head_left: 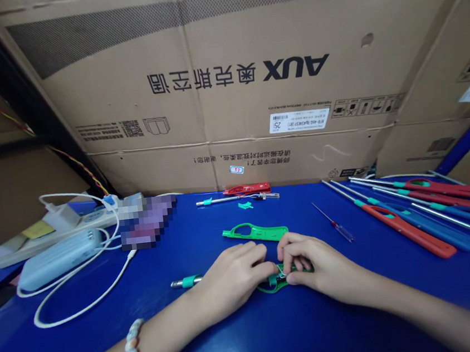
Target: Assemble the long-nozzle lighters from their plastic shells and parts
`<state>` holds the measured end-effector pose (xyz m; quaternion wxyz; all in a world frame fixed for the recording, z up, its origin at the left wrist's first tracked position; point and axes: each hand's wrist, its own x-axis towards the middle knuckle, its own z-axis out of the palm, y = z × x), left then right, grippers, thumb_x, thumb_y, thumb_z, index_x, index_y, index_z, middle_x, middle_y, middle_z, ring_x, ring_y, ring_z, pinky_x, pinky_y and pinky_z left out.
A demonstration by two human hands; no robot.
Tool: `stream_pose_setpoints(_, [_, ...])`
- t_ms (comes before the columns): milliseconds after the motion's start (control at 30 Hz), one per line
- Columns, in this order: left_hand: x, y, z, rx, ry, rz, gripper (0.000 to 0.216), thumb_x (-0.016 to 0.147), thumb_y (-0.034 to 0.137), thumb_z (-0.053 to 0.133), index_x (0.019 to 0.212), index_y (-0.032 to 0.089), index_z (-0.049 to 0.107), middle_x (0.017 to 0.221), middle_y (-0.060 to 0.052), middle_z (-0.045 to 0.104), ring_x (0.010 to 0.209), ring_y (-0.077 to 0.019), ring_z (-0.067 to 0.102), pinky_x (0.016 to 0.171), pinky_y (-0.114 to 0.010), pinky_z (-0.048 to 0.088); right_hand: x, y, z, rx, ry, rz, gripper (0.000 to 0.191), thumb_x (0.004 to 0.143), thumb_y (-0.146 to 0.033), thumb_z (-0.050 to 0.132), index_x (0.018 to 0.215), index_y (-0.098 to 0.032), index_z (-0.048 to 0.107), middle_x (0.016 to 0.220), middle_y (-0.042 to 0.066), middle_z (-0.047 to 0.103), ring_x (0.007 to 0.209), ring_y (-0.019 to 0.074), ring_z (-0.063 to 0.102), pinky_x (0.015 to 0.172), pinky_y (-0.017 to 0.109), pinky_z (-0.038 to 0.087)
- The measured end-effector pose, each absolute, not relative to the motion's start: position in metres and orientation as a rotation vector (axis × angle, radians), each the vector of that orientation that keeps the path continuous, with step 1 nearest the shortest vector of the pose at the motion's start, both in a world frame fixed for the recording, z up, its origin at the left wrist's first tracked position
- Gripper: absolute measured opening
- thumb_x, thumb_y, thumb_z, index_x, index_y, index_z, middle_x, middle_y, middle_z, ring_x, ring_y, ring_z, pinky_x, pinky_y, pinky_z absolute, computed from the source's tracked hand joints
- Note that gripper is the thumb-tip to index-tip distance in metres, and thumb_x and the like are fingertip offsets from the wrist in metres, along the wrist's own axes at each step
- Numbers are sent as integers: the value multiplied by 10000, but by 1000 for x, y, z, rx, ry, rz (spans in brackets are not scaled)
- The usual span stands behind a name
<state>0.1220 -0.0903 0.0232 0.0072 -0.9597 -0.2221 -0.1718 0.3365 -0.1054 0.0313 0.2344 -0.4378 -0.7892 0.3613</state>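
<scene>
Both of my hands are closed on an opened green gas lighter (275, 288) low in the middle of the blue table. My left hand (236, 271) covers much of it, fingers bent over the body. The lighter's metal tube (179, 284), with a teal collar, sticks out to the left under that hand. With bent fingers, my right hand (313, 260) pinches at the other end, where a thin white wire (282, 270) shows. The fingers hide most of the inner parts. Just beyond my hands lies a separate green half shell (261, 232).
A red lighter shell (248, 189), a metal tube (224, 200) and a small teal piece (245, 205) lie at the back. A screwdriver (341, 230) and several long lighters (412, 227) are on the right. Left stand a power bank (61, 258), cables and a power strip (11, 251).
</scene>
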Motion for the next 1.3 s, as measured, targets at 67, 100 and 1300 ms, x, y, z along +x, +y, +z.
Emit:
stream_pose_setpoints(67, [123, -88, 22, -2932, -606, -523, 184, 975, 190, 428, 980, 201, 612, 776, -8, 509, 679, -159, 462, 599, -258, 366, 337, -105, 31, -1198, -2163, 1001, 195, 697, 15, 635, 672, -170, 578, 868, -15, 542, 633, 84, 461, 588, 209, 388])
stream_pose_setpoints(100, [123, -87, 21, -2912, -587, -537, 193, 981, 205, 420, 968, 198, 613, 766, -7, 499, 672, -158, 454, 589, -258, 359, 338, -105, 31, -1196, -2159, 1009, 192, 700, 10, 639, 673, -170, 579, 871, -16, 543, 634, 83, 460, 588, 209, 388])
stream_pose_setpoints(1300, [123, -86, 12, -2793, -580, -768, 328, 1003, 202, 355, 793, 174, 605, 691, -2, 472, 615, -148, 420, 555, -273, 302, 337, -101, 26, -1117, -2001, 1207, 143, 706, -47, 673, 648, -162, 611, 843, -11, 539, 647, 93, 475, 595, 222, 373])
